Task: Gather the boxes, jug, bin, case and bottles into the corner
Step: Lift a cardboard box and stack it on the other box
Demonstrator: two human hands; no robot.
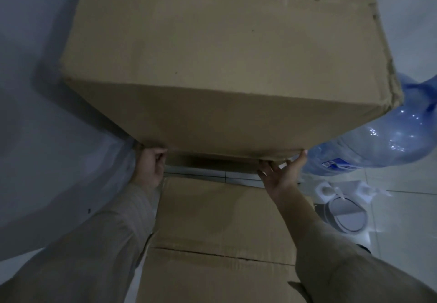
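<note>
Well, jug [369,142] label (blue) reads illegibly.

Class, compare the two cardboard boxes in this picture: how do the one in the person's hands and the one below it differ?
The upper cardboard box is held by its bottom edge, left hand and right hand at its lower corners; the lower cardboard box has no hand on it. The upper box looks larger in view and shows a side face; the lower box shows only its top, with a flap seam. Both are plain brown cardboard.
</note>
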